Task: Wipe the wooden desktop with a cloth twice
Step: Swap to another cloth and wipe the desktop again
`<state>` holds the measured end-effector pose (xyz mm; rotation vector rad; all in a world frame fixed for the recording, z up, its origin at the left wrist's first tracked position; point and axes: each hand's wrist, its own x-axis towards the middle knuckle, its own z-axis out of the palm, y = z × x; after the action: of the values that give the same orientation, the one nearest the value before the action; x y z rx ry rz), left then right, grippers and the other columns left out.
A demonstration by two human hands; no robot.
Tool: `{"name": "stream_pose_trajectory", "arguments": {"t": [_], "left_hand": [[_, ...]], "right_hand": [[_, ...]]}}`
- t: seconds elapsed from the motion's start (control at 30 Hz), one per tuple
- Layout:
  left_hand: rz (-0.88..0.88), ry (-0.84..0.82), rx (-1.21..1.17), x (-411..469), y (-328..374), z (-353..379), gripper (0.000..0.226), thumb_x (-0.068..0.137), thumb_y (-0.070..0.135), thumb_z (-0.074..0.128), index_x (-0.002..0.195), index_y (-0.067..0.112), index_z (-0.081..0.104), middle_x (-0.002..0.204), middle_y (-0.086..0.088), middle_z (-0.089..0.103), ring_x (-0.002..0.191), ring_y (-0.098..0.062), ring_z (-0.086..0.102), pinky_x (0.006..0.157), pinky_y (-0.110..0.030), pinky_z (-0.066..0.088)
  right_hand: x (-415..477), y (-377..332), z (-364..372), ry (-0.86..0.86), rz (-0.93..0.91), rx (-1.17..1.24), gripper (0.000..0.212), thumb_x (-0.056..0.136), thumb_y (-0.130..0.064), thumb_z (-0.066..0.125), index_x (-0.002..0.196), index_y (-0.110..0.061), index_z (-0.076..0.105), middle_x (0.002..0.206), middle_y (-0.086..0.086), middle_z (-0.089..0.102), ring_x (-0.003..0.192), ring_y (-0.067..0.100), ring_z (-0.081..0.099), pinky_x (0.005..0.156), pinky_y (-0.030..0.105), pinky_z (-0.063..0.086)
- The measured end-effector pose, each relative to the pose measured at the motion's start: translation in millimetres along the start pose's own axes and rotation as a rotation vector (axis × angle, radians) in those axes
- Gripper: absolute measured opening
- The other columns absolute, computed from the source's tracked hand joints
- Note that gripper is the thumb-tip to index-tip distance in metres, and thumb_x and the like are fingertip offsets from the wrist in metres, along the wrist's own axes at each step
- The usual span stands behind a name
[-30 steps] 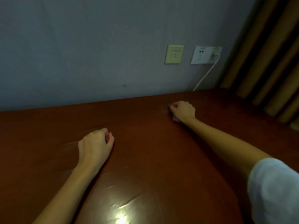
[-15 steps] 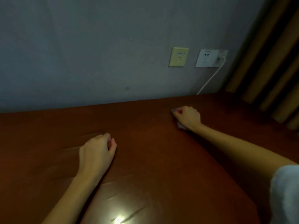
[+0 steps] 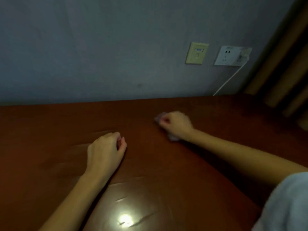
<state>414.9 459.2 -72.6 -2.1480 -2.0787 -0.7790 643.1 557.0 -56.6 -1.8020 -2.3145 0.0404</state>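
Note:
The reddish-brown wooden desktop [image 3: 50, 130] fills the lower half of the head view and runs back to the wall. My right hand [image 3: 176, 125] is closed over a small pale cloth [image 3: 173, 138] and presses it flat on the desk, right of centre; only the cloth's edges peek out at the fingertips and under the wrist. It looks motion-blurred. My left hand [image 3: 105, 152] rests on the desk left of centre, fingers curled loosely, holding nothing.
A grey wall stands behind the desk with a yellowish wall plate [image 3: 196, 53] and a white socket [image 3: 230, 55]; a white cable [image 3: 228, 80] drops from it to the desk's back edge. Brown curtains [image 3: 283, 64] hang at the right.
My right hand has slid the cloth leftward and a little toward me across the desk. My left hand has stayed in place. The view has shifted slightly.

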Motion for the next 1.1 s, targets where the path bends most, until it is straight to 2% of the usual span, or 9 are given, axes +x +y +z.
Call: {"name": "stream_pose_trajectory", "arguments": {"t": [0.07,0.2,0.3,0.47,0.63,0.8,0.9,0.97,1.1], "left_hand": [[-0.007,-0.01,0.003,1.2,1.3,-0.2,0.026,0.092,0.031,0.049,0.068,0.021,0.047,0.065,0.005,0.053,0.058,-0.015,0.048,0.047,-0.026,0.032],[-0.015,-0.024,0.01,2.3,2.7,0.3,0.025,0.092,0.031,0.049,0.069,0.022,0.045,0.067,0.004,0.053,0.063,-0.019,0.055,0.05,-0.027,0.032],[-0.01,-0.019,0.011,2.5,1.5,2.1,0.027,0.09,0.03,0.052,0.066,0.022,0.041,0.065,0.002,0.054,0.064,-0.023,0.058,0.049,-0.027,0.03],[-0.009,-0.028,0.001,1.2,1.4,0.2,0.026,0.09,0.031,0.052,0.067,0.021,0.044,0.067,0.0,0.057,0.067,-0.025,0.06,0.051,-0.029,0.036],[-0.024,-0.028,0.0,0.3,1.4,-2.4,0.026,0.089,0.032,0.053,0.067,0.019,0.048,0.067,0.0,0.058,0.067,-0.027,0.061,0.051,-0.031,0.041],[-0.01,-0.029,0.003,0.9,1.0,-0.8,0.027,0.09,0.031,0.052,0.065,0.022,0.047,0.064,0.003,0.055,0.061,-0.023,0.058,0.049,-0.03,0.044],[-0.01,-0.027,0.011,2.9,1.1,1.7,0.028,0.089,0.03,0.053,0.064,0.022,0.044,0.062,0.002,0.054,0.06,-0.024,0.057,0.047,-0.028,0.039],[-0.019,-0.031,0.023,3.1,1.0,2.5,0.028,0.089,0.031,0.052,0.064,0.022,0.043,0.063,0.002,0.053,0.061,-0.024,0.057,0.047,-0.027,0.035],[-0.018,-0.034,0.021,2.5,2.1,2.1,0.028,0.089,0.03,0.053,0.065,0.022,0.043,0.063,0.002,0.053,0.062,-0.024,0.057,0.047,-0.027,0.033]], "right_hand": [[23.8,54.3,-9.3,0.059,0.242,0.003,0.033,0.095,-0.047,0.046,0.108,-0.029,0.07,0.096,0.009,0.072,0.094,0.028,0.066,0.07,0.03,0.045],[86.4,99.2,-5.7,0.183,0.517,0.049,0.04,0.094,-0.04,0.046,0.095,-0.008,0.069,0.102,0.018,0.068,0.095,0.035,0.064,0.074,0.034,0.046],[119.1,56.0,7.7,0.154,0.465,0.04,0.042,0.096,-0.039,0.044,0.108,-0.006,0.067,0.113,0.018,0.064,0.104,0.034,0.061,0.081,0.036,0.048],[105.9,-42.5,18.8,0.073,0.143,0.093,0.038,0.095,-0.042,0.045,0.104,-0.014,0.069,0.109,0.015,0.067,0.104,0.032,0.061,0.08,0.034,0.048],[36.7,-34.6,11.7,0.004,-0.155,0.108,0.036,0.094,-0.051,0.045,0.091,-0.024,0.068,0.096,0.01,0.07,0.095,0.031,0.064,0.072,0.034,0.046],[34.2,80.7,-6.3,0.098,0.233,0.045,0.037,0.093,-0.052,0.046,0.106,-0.028,0.071,0.099,0.009,0.072,0.097,0.029,0.066,0.074,0.032,0.047],[61.2,120.3,-10.7,0.156,0.439,0.072,0.041,0.093,-0.049,0.045,0.085,-0.018,0.072,0.088,0.013,0.071,0.089,0.033,0.066,0.074,0.034,0.049],[84.8,122.2,-8.7,0.186,0.503,0.09,0.04,0.093,-0.044,0.045,0.08,-0.013,0.068,0.094,0.016,0.07,0.09,0.034,0.065,0.075,0.035,0.048],[116.8,72.2,0.9,0.15,0.45,0.064,0.04,0.096,-0.036,0.044,0.103,-0.004,0.067,0.109,0.019,0.065,0.103,0.034,0.061,0.079,0.035,0.047]]}}
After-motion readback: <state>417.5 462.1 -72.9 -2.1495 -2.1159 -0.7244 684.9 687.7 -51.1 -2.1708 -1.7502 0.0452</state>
